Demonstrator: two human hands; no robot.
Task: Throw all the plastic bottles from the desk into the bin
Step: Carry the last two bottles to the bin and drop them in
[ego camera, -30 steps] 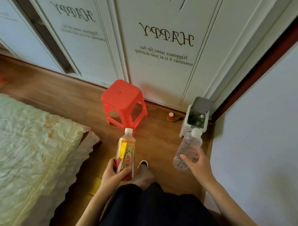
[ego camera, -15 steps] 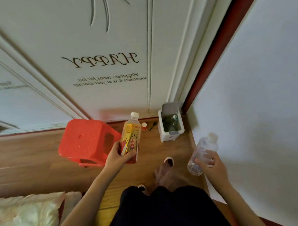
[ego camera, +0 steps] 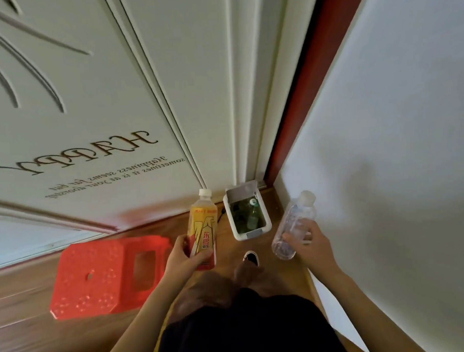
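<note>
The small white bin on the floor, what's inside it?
Inside the small white plastic bin, green plastic bottles lie piled, one showing a white cap. The pile hides the bottom.

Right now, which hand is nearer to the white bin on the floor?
Hard to call; perhaps the right. The right hand, with the clear bottle, is beside the white bin on its right; the left hand, with the yellow bottle, is on its left.

I'm in a home bedroom: white wardrobe doors (ego camera: 95, 123) lettered "HAPPY", wooden floor (ego camera: 25, 331), a red plastic stool (ego camera: 97, 277), a small bin (ego camera: 247, 213) in the corner.
</note>
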